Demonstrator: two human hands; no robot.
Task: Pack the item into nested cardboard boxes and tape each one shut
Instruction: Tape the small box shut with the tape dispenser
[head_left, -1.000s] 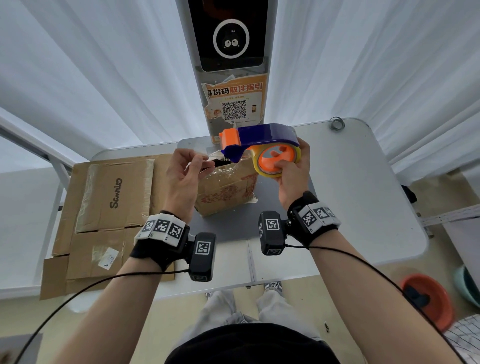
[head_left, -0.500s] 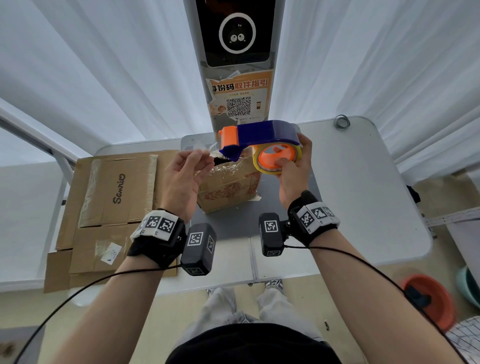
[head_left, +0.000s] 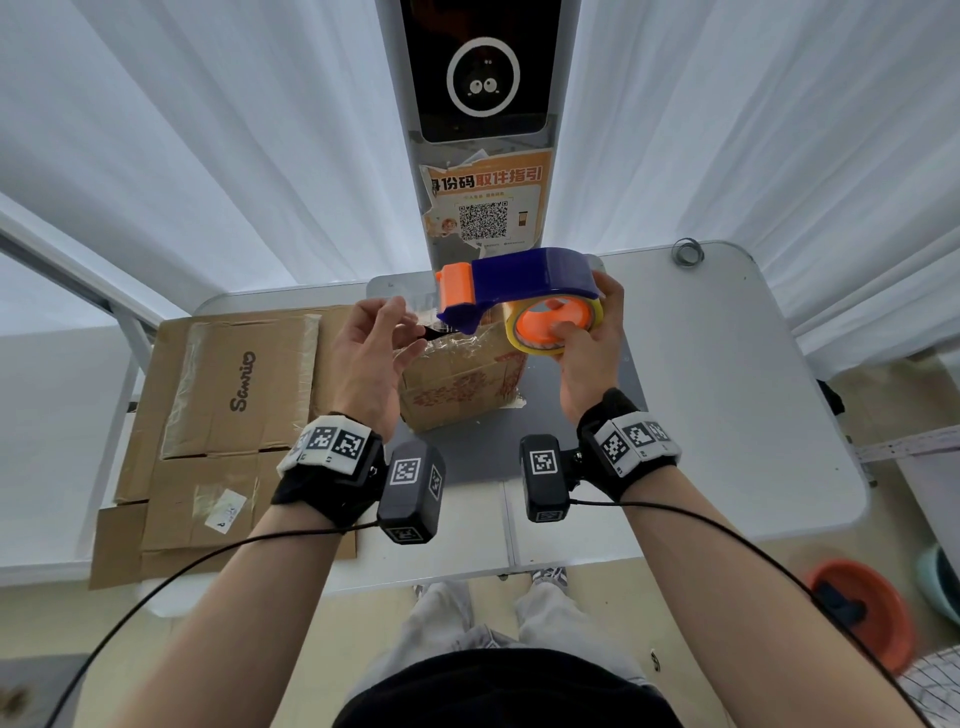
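A small brown cardboard box (head_left: 457, 387) wrapped in clear tape sits on the grey table (head_left: 727, 389). Just above it my right hand (head_left: 587, 353) grips a blue and orange tape dispenser (head_left: 519, 286), fingers around its yellow tape roll (head_left: 550, 325). My left hand (head_left: 371, 358) is raised beside the dispenser's orange mouth. Its fingers are loosely spread, and the fingertips reach a short strip of clear tape (head_left: 421, 312) coming off the mouth. The thumb stays apart from the fingers.
Flattened cardboard boxes (head_left: 218, 415) lie stacked on the table's left side, overhanging its front edge. A pillar with a screen and QR poster (head_left: 483, 218) stands behind the table. A small tape ring (head_left: 687, 253) lies at the far right corner. An orange basin (head_left: 857, 613) is on the floor.
My left hand has opened from a pinch near the dispenser mouth to loosely spread fingers. The right hand and dispenser stay nearly in place.
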